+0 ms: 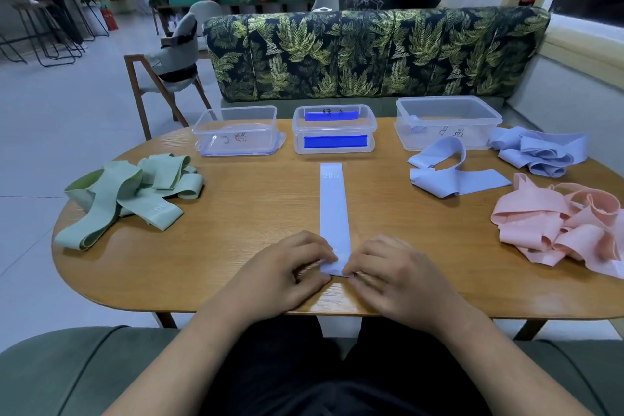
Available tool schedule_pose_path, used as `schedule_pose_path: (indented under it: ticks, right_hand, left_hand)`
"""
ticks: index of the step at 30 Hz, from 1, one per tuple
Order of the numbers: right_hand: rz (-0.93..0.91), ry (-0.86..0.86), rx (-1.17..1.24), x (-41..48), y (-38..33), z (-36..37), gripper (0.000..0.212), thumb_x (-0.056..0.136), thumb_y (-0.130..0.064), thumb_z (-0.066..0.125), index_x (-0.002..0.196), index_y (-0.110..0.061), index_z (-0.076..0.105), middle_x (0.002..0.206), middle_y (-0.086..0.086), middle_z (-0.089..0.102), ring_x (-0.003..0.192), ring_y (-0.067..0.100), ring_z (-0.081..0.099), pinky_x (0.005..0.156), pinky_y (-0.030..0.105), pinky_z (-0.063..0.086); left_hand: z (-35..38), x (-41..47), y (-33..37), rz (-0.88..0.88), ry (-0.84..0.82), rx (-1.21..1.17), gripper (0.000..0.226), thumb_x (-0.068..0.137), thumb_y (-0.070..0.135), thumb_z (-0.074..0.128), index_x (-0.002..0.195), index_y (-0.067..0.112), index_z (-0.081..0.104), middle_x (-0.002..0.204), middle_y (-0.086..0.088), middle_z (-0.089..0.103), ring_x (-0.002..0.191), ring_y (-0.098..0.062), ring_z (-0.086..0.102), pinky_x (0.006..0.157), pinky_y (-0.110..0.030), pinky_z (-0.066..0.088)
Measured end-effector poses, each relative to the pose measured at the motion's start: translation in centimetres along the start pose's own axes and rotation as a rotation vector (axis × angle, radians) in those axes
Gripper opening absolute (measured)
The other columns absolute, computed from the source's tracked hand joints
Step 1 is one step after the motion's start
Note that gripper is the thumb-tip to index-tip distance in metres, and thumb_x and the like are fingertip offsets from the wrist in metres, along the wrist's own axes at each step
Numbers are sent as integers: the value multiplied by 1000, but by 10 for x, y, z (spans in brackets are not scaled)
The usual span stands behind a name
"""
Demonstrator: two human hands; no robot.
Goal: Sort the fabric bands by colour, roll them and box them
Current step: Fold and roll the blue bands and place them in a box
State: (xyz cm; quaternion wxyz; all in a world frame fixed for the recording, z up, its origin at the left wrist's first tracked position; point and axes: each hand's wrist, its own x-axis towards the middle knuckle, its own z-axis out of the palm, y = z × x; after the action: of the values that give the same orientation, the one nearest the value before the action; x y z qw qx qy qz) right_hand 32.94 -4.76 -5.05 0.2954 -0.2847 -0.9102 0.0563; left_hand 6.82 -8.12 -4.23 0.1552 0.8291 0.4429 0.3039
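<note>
Now: the pale blue band [334,209] lay flat on the wooden table [236,246], straight in front of me. It ran lengthwise from my hands toward the middle box [334,130]. It was one long, smooth strip of even width, with faint white print reading "20" near its far end (the rest of the marking was too small to read). Its near end was lifted slightly off the wood.

My left hand [290,267] pinched the left side of that near end, fingers curled down onto the fabric. My right hand [391,273] pinched the right side in the same way, so both hands met at the band's edge close to the table's near rim.

Sorted material around it:
- The green bands [128,192] were in a loose heap at my left.
- A blue pile [540,152] sat far right, with one loose blue band [452,172] looped just beside it.
- The pink pile [567,230] lay nearer me on the right.

Three clear plastic boxes stood in a row at the far edge. The left box [236,132] was marked C, the middle one had blue clips, and the right box [445,121] was marked B.
</note>
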Motion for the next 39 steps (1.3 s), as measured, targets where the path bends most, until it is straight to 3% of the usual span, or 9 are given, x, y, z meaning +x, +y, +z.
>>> schedule_pose_path:
  ticks: [6, 11, 19, 26, 32, 39]
  right_hand:
    - [6, -2, 24, 2, -2, -1, 10, 96, -28, 72, 105, -25, 73, 107, -17, 66, 98, 14, 62, 86, 35, 50]
    - [36, -31, 59, 2, -2, -2, 14, 93, -26, 73, 107, -23, 72, 110, -15, 67, 103, 12, 65, 87, 35, 51]
    - [8, -58, 22, 1, 2, 2, 13, 101, -34, 65, 108, -28, 74, 103, -20, 68, 98, 10, 62, 87, 34, 48]
    - [12, -87, 6, 2, 5, 3, 14, 104, -21, 59, 111, -30, 67, 103, -20, 62, 97, 12, 57, 87, 39, 48]
    - [23, -101, 10, 3, 2, 3, 17, 103, -18, 57, 109, -28, 69, 107, -19, 58, 105, 10, 53, 92, 31, 46]
    - [50, -32, 52, 2, -2, 2, 9, 98, -28, 69, 99, -27, 78, 95, -16, 61, 95, 10, 55, 85, 26, 47]
  left_hand:
    - [-4, 2, 4, -73, -4, -15, 36, 97, 40, 76, 129, 26, 65, 130, 19, 60, 125, -4, 59, 105, -31, 48]
    - [-5, 1, 5, -80, -26, -12, 39, 96, 35, 75, 131, 27, 60, 131, 20, 59, 124, -3, 58, 105, -30, 47]
    - [-4, -1, 4, 31, -78, 77, 22, 99, 36, 72, 119, 28, 67, 113, 19, 64, 109, -3, 59, 97, -33, 48]
    - [-3, 3, 0, 35, -84, 66, 5, 106, 29, 63, 109, 29, 67, 99, 17, 62, 96, -6, 58, 89, -36, 49]
    - [0, 3, -1, 30, -96, 89, 5, 106, 26, 62, 105, 30, 66, 99, 16, 60, 96, -7, 56, 93, -36, 47]
    - [3, -1, -1, 39, -30, 97, 11, 101, 37, 69, 106, 29, 73, 109, 17, 64, 107, -8, 59, 93, -33, 50]
